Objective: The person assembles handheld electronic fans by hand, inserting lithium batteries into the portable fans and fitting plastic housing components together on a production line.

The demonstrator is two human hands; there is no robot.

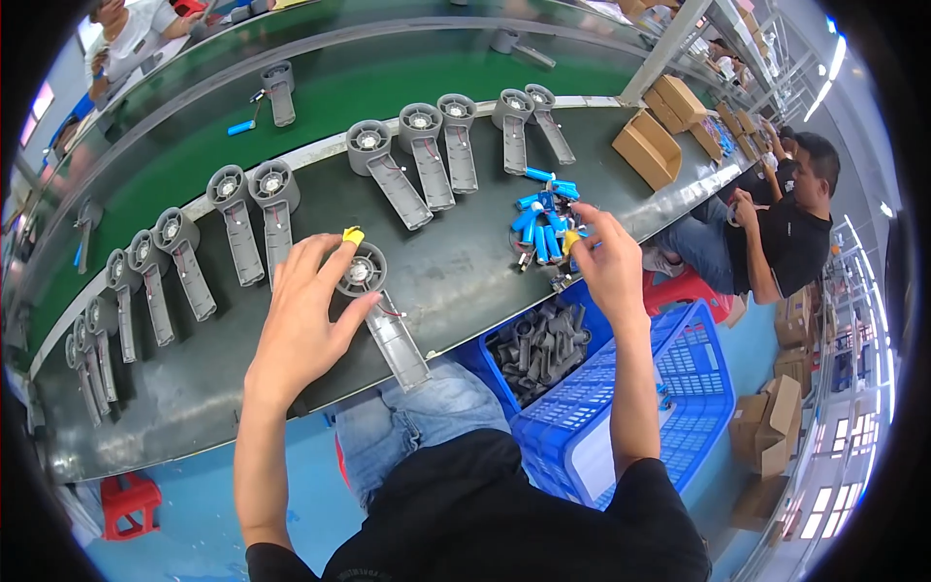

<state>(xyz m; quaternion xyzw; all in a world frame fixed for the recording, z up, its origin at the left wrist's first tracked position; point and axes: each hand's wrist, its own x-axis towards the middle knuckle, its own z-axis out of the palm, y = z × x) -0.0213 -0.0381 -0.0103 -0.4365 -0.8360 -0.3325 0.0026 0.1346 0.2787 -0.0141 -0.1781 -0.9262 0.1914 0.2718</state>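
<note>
My left hand (308, 312) is at a grey handheld-fan housing (396, 344), its thumb and index finger spread on either side of the round fan head. A yellow finger cot (353, 235) covers that index fingertip. The housing lies with its hollow handle toward me, thin wires showing near the head. My right hand (613, 270) is over the right edge of a heap of blue cylindrical batteries (539, 221), thumb and index finger apart. Another yellow finger cot (570, 240) shows on it. No held thing is visible in either hand.
More grey fan housings (388, 179) line the bench's far edge, before a green conveyor belt (330, 82). Open cardboard boxes (648, 150) stand at the right. Below the bench, a blue crate (509, 373) holds grey parts, beside another blue crate (621, 398). A person (790, 218) sits at right.
</note>
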